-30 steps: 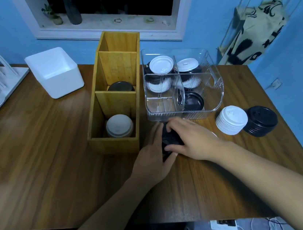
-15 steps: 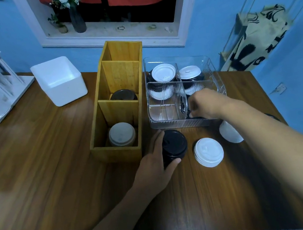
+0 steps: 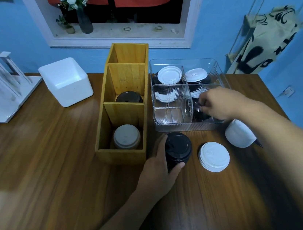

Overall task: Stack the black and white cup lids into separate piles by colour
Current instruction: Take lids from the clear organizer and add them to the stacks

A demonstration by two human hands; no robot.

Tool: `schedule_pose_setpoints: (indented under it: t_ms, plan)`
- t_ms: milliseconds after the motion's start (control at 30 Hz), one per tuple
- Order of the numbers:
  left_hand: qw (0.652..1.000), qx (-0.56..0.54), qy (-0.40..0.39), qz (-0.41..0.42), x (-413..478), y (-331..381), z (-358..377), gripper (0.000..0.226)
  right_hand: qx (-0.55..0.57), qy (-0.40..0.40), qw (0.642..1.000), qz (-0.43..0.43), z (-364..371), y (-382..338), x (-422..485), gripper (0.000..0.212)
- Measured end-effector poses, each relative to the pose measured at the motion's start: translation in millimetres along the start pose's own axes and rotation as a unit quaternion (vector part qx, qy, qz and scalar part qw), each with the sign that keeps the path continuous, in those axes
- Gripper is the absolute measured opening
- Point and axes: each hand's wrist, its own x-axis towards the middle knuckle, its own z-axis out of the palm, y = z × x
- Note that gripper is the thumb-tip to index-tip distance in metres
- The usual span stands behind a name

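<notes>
The left hand [image 3: 158, 173] has its grip closed around the black lid stack [image 3: 177, 149] standing on the desk [image 3: 57, 164], probably to keep it steady so that more lids can go on top. The right hand [image 3: 220, 104] reaches into the near right compartment of the clear organizer [image 3: 171, 110], fingers pinched on a dark lid there, though this is partly hidden. The white lid stack [image 3: 214, 156] lies just beside, separate by colour.
</notes>
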Motion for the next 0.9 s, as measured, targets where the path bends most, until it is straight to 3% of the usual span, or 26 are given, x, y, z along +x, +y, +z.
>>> schedule_pose_setpoints:
  t_ms: [100, 200, 267, 400, 467, 567, 733, 767, 833, 900]
  plan:
    - [1.000, 0.003, -0.004, -0.006, 1, 0, 0, 0.093, 0.130, 0.082, 0.988, 0.008, -13, 7, -43, 0.002]
    - [1.000, 0.000, -0.003, -0.012, 2, 1, -1, 0.094, 0.322, 0.129, 0.938, 0.017, -11, 5, -94, 0.012]
    - [1.000, -0.003, -0.005, -0.015, 2, 1, -1, 0.095, 0.452, 0.121, 0.883, 0.029, 3, -3, -124, 0.020]
    - [1.000, -0.003, -0.008, -0.009, 2, 0, -1, 0.094, 0.688, 0.015, 0.720, 0.093, 61, -20, -168, 0.029]
    - [1.000, 0.000, -0.011, -0.010, 3, 0, -2, 0.093, 0.712, -0.052, 0.690, 0.118, 87, -28, -183, 0.030]
    - [1.000, 0.007, -0.012, -0.007, 4, 1, -1, 0.092, 0.668, -0.064, 0.728, 0.138, 119, -34, -192, 0.031]
    - [1.000, 0.004, -0.009, -0.001, 3, -1, 1, 0.091, 0.384, 0.073, 0.908, 0.150, 140, -39, -199, 0.019]
    - [1.000, 0.004, -0.009, 0.000, 3, -1, 1, 0.091, 0.328, 0.104, 0.929, 0.137, 139, -40, -202, 0.020]
    - [1.000, 0.006, -0.008, 0.002, 3, -1, 1, 0.091, 0.307, 0.130, 0.940, 0.076, 137, -38, -207, 0.026]
    - [1.000, 0.011, -0.004, 0.005, 3, 0, 1, 0.091, 0.331, 0.093, 0.939, -0.024, 133, -37, -209, 0.043]
